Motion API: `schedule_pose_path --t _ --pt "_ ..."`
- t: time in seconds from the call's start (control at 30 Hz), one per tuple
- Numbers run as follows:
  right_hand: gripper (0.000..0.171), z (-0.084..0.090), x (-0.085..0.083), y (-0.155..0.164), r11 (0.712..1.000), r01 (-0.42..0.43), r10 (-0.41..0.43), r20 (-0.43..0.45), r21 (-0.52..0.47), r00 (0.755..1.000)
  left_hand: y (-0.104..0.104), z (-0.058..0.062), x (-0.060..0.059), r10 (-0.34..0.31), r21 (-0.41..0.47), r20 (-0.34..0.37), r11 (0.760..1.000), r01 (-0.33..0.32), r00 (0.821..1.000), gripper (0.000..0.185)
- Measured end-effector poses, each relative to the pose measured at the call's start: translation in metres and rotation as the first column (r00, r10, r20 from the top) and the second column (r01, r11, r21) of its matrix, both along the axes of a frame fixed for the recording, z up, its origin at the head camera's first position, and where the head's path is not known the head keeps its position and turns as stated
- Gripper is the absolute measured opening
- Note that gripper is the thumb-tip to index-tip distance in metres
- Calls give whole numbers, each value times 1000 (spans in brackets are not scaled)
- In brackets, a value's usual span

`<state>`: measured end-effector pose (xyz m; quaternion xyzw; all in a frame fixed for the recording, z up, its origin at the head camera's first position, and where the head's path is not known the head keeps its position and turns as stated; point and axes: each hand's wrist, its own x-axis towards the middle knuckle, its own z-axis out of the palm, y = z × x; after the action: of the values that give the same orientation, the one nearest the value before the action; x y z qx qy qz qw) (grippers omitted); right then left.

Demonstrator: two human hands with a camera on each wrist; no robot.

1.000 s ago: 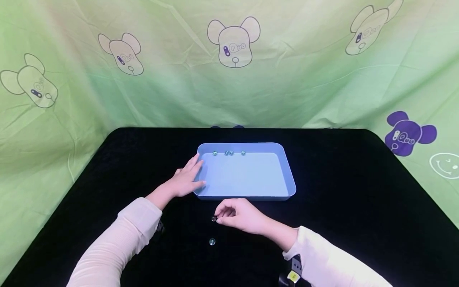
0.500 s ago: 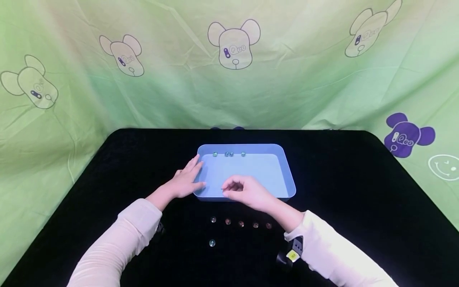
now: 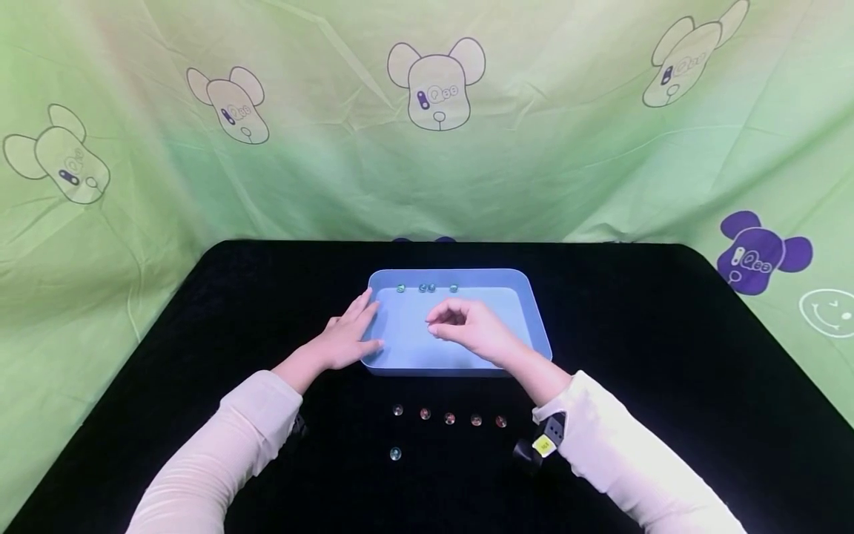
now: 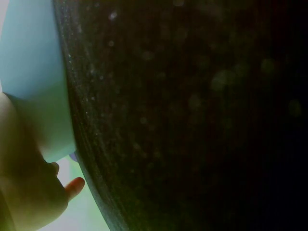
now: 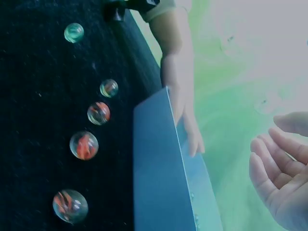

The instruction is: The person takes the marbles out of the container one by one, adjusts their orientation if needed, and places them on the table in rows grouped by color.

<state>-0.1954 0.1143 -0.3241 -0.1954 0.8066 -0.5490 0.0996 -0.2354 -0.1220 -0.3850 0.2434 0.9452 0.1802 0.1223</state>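
Note:
My left hand (image 3: 343, 337) lies with spread fingers along the left rim of the blue tray (image 3: 434, 348). In the right wrist view the same left hand (image 5: 185, 110) reaches over the tray wall (image 5: 159, 168). Above the tray, my right hand (image 3: 470, 326) pinches a small glassy marble (image 3: 431, 326) between thumb and fingertips; it barely shows there. Seen from the right wrist, the right hand (image 5: 284, 173) has bent fingers, and the marble is hidden. Several greenish marbles (image 3: 427, 288) lie along the tray's far side.
On the black tabletop before the tray, several clear marbles with orange-red swirls (image 3: 450, 419) form a row. One teal marble (image 3: 396, 454) lies nearer, below the row's left end. A green printed curtain (image 3: 320, 178) stands behind the table.
My right hand has risen from the marbles in front of the tray to over its middle, uncovering the row on the table. The left hand stays at the left rim.

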Motion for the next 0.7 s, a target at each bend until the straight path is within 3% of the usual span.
schedule_pose_path --t 0.4,0.7 --pt "20 -2 -24 9 996 84 -84 12 -34 996 0 0 0 4 6 1 1000 -4 1000 70" --pt "23 -3 -34 17 991 76 -79 -20 -107 997 0 0 0 7 9 5 1000 -7 1000 71"
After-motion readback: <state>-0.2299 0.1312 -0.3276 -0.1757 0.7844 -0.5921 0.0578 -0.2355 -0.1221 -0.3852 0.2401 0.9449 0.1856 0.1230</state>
